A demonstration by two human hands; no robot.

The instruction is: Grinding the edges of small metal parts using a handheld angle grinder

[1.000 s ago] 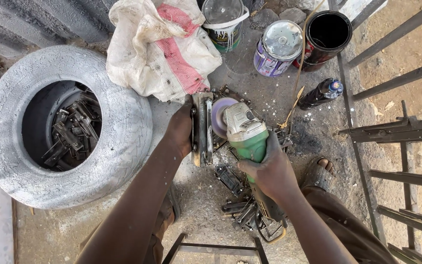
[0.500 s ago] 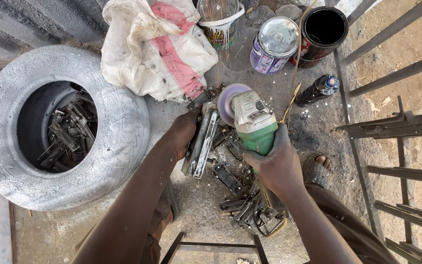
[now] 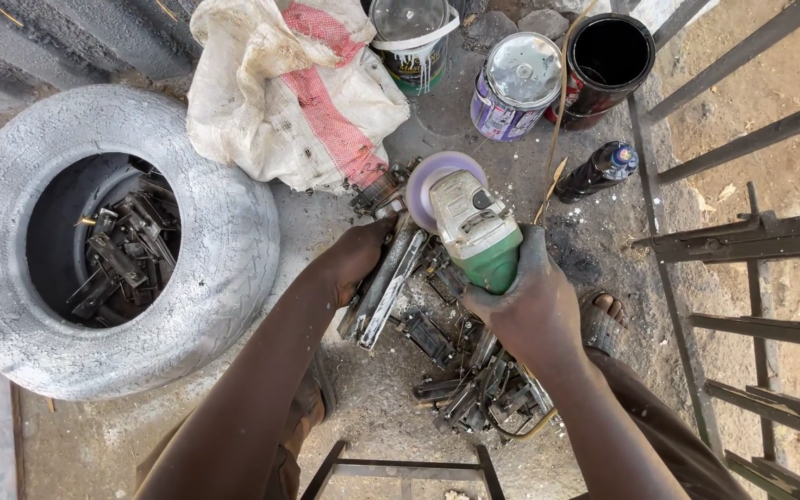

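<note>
My right hand (image 3: 528,310) grips the green body of an angle grinder (image 3: 469,222), whose pale purple disc (image 3: 426,181) points away from me near the top end of a long metal piece. My left hand (image 3: 352,261) holds that grey metal piece (image 3: 389,285), which lies tilted on the concrete ground. Below both hands lies a heap of several dark metal parts (image 3: 469,389).
A grey-painted tyre (image 3: 224,250) at left holds several dark metal parts (image 3: 127,250). A white-and-red sack (image 3: 298,83), paint cans (image 3: 516,88), a black can (image 3: 608,60) and a dark bottle (image 3: 596,171) stand beyond. Metal bars (image 3: 752,241) lie at right. A sandalled foot (image 3: 604,319) shows.
The grinder has swung so its disc sits closer to the metal piece's upper end. My left hand has tilted the piece from upright to slanted.
</note>
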